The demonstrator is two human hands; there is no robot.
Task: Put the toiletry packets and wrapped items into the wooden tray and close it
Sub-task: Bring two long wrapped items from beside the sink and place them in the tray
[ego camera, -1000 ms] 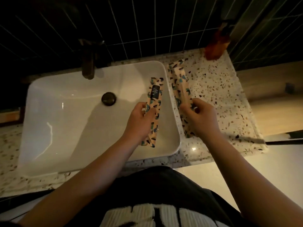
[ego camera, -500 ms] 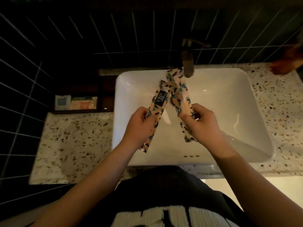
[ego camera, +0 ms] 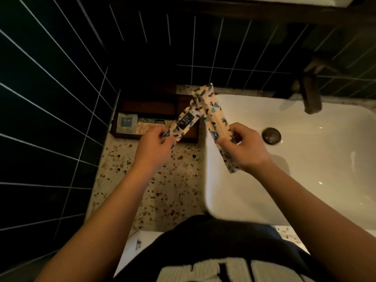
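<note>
Plainly, each hand pinched one patterned packet: the left hand (ego camera: 154, 147) gripped the toothbrush packet (ego camera: 184, 124), its long axis slanting up-right over the open wooden tray (ego camera: 120, 127); the right hand (ego camera: 243, 148) clamped its packet (ego camera: 213, 117) farther off, over the sink (ego camera: 305, 180).

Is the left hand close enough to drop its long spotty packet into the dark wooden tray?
Probably yes. The left hand holds the long patterned toothbrush packet right over the dark wooden tray, which sits open on the speckled counter. Nothing blocks the way, though small packets already fill part of it.
</note>
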